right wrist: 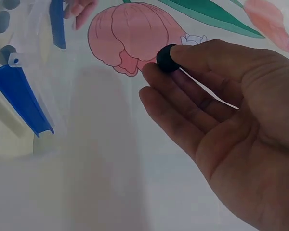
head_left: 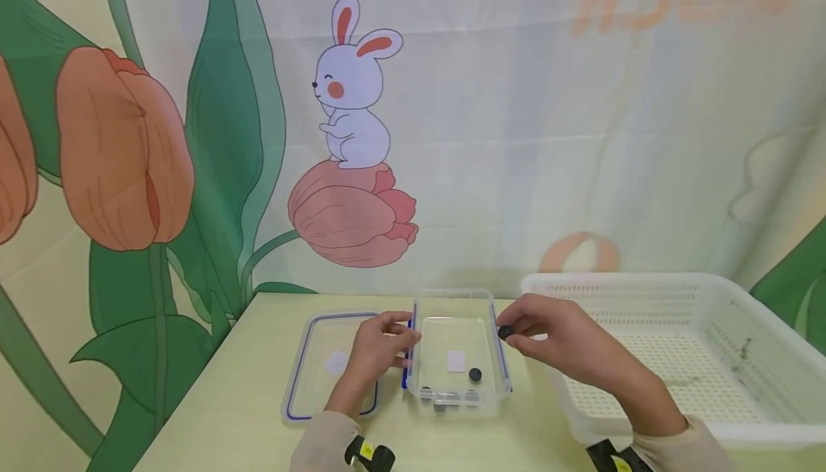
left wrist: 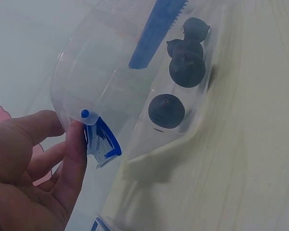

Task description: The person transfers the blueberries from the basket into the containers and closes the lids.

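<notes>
blueberry (right wrist: 166, 58) sits pinched at the tips of the right grip (head_left: 564, 330), beside the clear box (head_left: 444, 337).

Indoor tabletop station, apparently a staged recording spot; whether within a home or an office cannot be determined. Evidence: a creased pale fabric hanging (head_left: 490, 135) printed with large orange tulips (head_left: 122, 156) and a white rabbit (head_left: 358, 131), directly behind a pale yellow wood-grained table (head_left: 226, 386); black wrist-worn devices (head_left: 383, 460) bearing yellow labels (head_left: 367, 450).
</notes>
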Demonstrator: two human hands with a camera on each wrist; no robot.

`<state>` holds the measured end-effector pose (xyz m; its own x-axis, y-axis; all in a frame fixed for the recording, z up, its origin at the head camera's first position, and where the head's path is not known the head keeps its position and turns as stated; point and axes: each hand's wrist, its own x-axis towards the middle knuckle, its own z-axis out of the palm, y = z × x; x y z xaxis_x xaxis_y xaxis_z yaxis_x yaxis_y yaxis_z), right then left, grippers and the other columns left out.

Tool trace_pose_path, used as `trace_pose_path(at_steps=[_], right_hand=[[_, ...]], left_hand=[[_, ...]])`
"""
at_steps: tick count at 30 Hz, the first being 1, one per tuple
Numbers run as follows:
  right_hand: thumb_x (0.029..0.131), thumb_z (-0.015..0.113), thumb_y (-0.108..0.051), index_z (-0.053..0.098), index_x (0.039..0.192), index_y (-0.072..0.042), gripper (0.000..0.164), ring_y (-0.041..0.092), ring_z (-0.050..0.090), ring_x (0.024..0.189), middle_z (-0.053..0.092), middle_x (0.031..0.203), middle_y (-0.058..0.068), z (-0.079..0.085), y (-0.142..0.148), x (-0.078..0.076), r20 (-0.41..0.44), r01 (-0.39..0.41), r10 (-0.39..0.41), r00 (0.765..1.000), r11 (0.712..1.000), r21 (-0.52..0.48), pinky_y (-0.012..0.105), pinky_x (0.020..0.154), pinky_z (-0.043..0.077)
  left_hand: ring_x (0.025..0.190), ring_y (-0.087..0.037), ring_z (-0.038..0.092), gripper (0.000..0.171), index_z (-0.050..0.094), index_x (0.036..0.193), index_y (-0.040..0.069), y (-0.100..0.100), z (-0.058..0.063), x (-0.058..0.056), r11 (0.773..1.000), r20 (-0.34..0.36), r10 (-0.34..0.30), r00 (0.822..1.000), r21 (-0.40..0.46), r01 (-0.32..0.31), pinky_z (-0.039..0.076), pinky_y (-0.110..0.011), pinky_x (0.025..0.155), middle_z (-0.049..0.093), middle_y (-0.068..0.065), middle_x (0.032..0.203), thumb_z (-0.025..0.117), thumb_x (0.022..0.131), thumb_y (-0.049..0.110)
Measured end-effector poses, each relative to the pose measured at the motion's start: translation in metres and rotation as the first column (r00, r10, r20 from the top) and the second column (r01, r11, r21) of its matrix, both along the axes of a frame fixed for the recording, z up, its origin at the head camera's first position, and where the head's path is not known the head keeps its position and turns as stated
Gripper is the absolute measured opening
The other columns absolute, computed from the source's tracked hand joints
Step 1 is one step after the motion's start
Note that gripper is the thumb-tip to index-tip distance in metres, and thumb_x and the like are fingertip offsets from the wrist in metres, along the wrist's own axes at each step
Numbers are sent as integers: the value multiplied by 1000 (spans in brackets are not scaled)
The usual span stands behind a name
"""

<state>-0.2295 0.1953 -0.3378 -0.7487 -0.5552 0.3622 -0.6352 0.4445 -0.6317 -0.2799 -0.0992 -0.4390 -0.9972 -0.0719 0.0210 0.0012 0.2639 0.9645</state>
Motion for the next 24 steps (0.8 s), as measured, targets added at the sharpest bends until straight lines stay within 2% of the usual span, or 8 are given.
trace_pose_path(at_steps=[8,14,24], right_hand=[[94,77,2,72,108,-7,18,12,73,91,73,106,-2,-14,-22,2,-18,-32,34,999,994,107,33,82,62],[91,78,6,71,101,-7,18,11,73,86,71,99,0,-27,-37,3,-69,-69,87,994,972,226,29,75,61],[87,81,7,73,97,-6,18,14,70,85,71,94,0,-39,-41,-1,-67,-70,98,993,940,334,26,72,59]], left_hand=[[87,-21,71,44,69,135,4,-1,0,1,1000,-9,-3,1000,2,3,65,-31,66,68,-10,105,81,94,12],[87,-21,70,44,69,136,4,-1,0,1,1000,-2,-4,1000,7,4,65,-31,66,68,-10,105,81,94,12],[85,-21,70,43,70,134,3,-2,-2,-1,999,-8,-16,1000,29,16,65,-32,66,68,-11,104,81,94,10]])
